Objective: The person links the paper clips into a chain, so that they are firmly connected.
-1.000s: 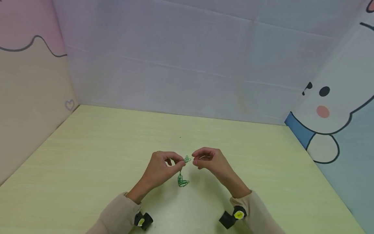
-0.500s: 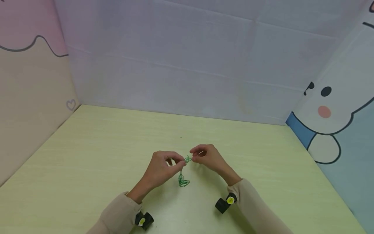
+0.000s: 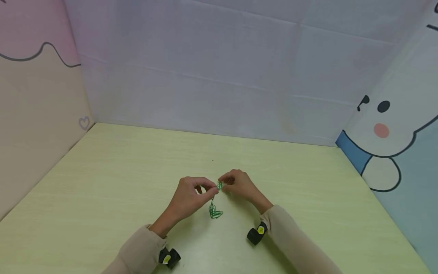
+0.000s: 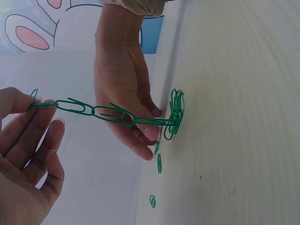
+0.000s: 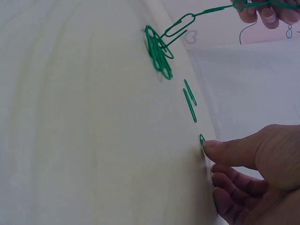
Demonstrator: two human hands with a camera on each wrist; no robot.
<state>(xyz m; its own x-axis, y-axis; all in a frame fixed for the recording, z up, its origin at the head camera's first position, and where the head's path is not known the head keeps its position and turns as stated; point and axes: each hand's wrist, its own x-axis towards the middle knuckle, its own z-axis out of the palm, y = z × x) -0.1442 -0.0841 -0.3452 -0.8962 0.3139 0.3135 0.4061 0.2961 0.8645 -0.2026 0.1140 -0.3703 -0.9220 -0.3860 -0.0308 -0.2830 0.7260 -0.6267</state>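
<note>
My left hand (image 3: 191, 192) pinches the end of a chain of green paper clips (image 4: 112, 112) between thumb and index finger. The chain runs down to a bunched heap of linked clips (image 5: 159, 52) on the table. In the right wrist view, my right thumb lies over the end of a loose green paper clip (image 5: 202, 139), with the fingers of my right hand (image 5: 248, 173) curled below; the far side of this hold is hidden. Beside it, more loose clips (image 5: 190, 101) lie on the table; the left wrist view shows another loose clip (image 4: 152, 201).
The pale wooden-look table (image 3: 137, 163) meets a plain light backdrop (image 3: 205, 76) at the back. Printed cartoon panels stand at left and right. A black camera is strapped to each sleeve cuff. A tiny dark speck (image 3: 212, 160) lies beyond the hands.
My right hand has moved left and slightly away from the body, its fingertips reaching the loose clips. The left hand stays nearly still with the chain hanging from it.
</note>
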